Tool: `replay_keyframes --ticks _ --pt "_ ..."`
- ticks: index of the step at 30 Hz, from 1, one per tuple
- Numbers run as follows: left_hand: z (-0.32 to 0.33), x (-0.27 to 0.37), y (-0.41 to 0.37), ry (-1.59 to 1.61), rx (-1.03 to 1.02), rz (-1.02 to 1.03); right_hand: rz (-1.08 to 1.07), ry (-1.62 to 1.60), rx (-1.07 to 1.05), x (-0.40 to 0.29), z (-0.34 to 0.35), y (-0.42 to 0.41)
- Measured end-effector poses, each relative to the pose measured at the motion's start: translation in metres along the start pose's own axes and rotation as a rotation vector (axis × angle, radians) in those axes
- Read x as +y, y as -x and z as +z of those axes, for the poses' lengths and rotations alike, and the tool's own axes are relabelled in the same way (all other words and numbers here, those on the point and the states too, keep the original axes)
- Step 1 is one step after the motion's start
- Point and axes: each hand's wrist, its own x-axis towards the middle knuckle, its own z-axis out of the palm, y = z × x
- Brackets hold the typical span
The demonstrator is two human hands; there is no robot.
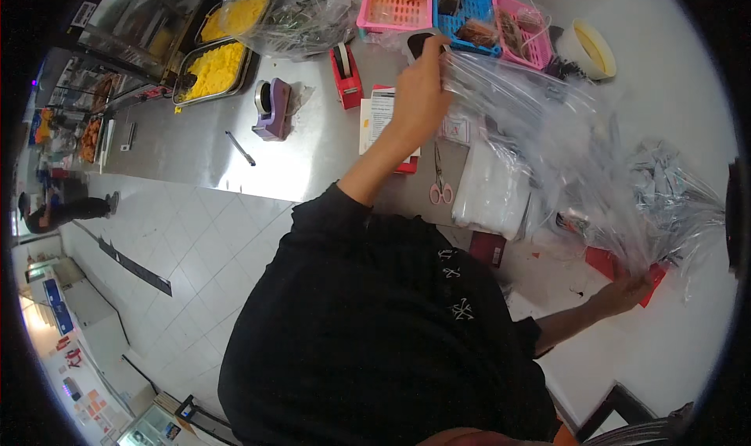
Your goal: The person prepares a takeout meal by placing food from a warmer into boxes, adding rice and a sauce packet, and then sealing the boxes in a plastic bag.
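Note:
My left hand [425, 97] reaches over the steel counter, its fingers closed on the end of a bundle of clear plastic bags [545, 117]. A dark oval thing shows beside its fingertips. My right hand [625, 290] is low at the right, closed on the other end of the clear plastic, next to a red piece [656, 283]. The plastic stretches between both hands. Below it lie a stack of white plastic bags [490, 188] and pink-handled scissors [440, 192]. A printed sheet [380, 114] lies partly behind my left forearm.
Plastic baskets, pink [396, 19] and blue [469, 12], stand at the back beside a bowl [587, 50]. Tape dispensers, red [347, 79] and purple [273, 108], a pen [239, 148] and trays of yellow food [212, 73] are on the counter [193, 152]. A person [70, 211] stands far left.

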Motion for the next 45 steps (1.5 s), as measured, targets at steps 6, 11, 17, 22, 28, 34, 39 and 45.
replay_keyframes --ticks 6,11,17,22,28,34,39,45 --pt "0.033 0.035 0.029 0.043 -0.507 -0.374 -0.184 -0.173 -0.284 -0.007 0.045 -0.007" --pt "0.033 0.008 0.034 -0.460 -0.016 0.138 -0.238 -0.229 -0.406 -0.012 0.054 -0.019" --pt "0.086 0.034 0.055 -0.054 -0.544 0.135 -0.469 -0.162 -0.646 -0.026 0.103 -0.046" --pt "0.079 0.000 0.043 0.916 -0.753 -0.846 -0.714 -0.079 -0.127 -0.077 0.136 -0.012" --pt "0.031 -0.021 0.030 1.138 -0.313 -0.976 -0.575 0.042 -1.540 -0.021 0.199 0.077" --pt "-0.016 -0.020 0.031 -0.225 -0.616 -0.345 -0.565 -0.544 -2.280 -0.074 0.202 0.004" --pt "0.004 -0.009 0.059 -0.209 -0.895 -0.280 -0.324 -0.508 -0.906 -0.084 0.338 -0.060" --pt "0.012 -0.007 0.064 -0.161 -0.850 -0.293 -1.140 0.261 -0.477 -0.055 0.466 -0.065"
